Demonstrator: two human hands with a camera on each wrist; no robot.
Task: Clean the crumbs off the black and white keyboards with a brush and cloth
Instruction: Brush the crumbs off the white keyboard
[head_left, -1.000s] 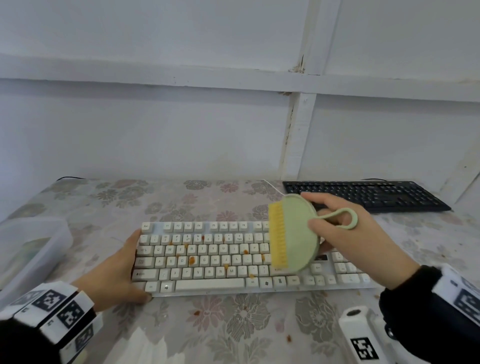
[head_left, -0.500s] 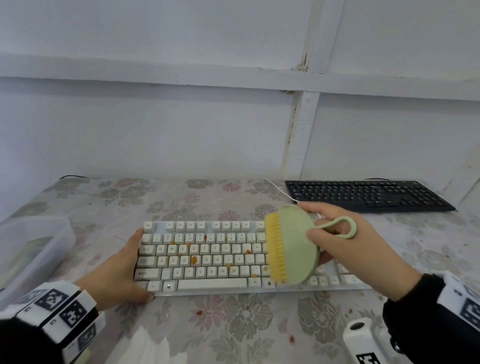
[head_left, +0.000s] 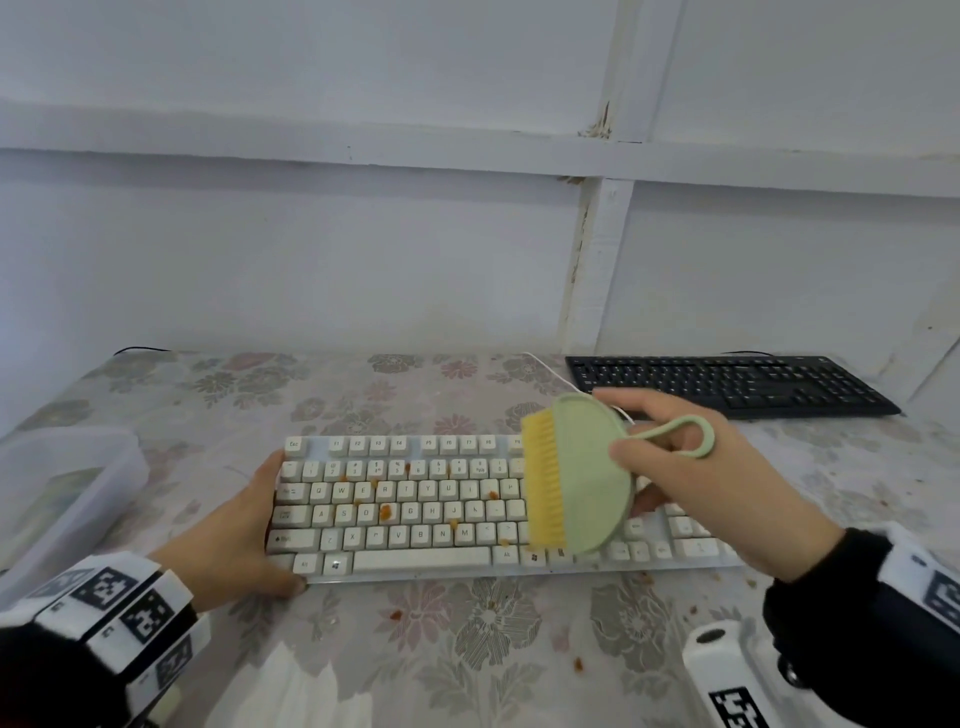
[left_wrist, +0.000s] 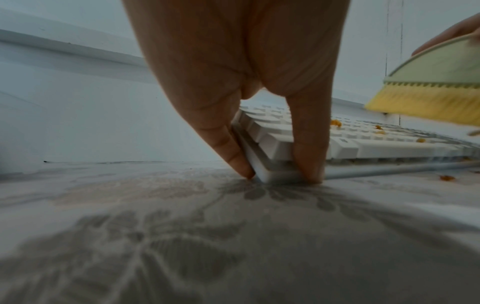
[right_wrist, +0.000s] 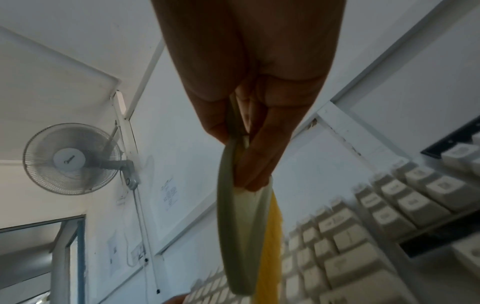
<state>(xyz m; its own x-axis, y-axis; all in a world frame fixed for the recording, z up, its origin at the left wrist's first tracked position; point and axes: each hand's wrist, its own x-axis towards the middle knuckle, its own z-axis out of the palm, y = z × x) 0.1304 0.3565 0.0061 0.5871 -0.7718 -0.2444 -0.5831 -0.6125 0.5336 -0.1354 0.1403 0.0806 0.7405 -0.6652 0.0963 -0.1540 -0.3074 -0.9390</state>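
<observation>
Green brush pinched in your right hand, bristles over the white keyboard; your left hand grips its left corner. Black keyboard lies far right on the surface.

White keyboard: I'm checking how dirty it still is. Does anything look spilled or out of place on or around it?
Yes. Orange crumbs dot the middle keys of the white keyboard, and more lie on the floral tablecloth in front of it. The black keyboard shows no crumbs from here.

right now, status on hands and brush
Left hand braces white keyboard corner. Right hand grips brush above keys. Crumbs remain. Nothing blocking.
</observation>
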